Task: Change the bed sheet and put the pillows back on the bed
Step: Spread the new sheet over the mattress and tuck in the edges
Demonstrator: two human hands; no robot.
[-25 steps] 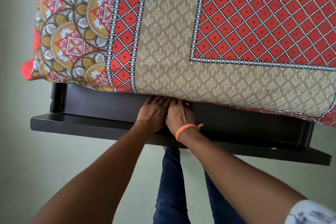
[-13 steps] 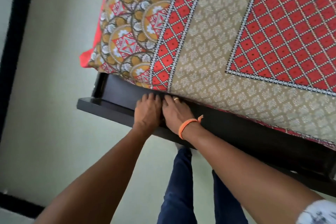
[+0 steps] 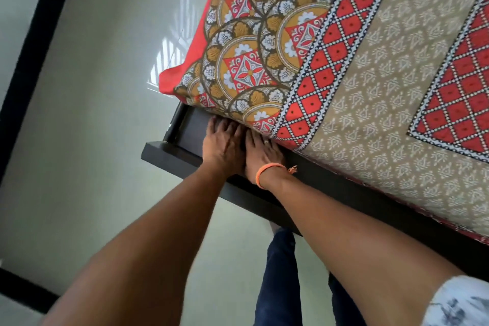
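nearest, two legs in dark blue trousers stand on the pale glossy floor. the left hand and right hand, with an orange wristband, lie side by side on the dark bed frame; their fingers are flat and tucked under the patterned bed sheet, holding nothing visible. a black strip runs along the far floor.

Patterned sheet on dark bed frame, prob. tucked.

Single head-worn view, steeply downward, close over bed corner and floor.
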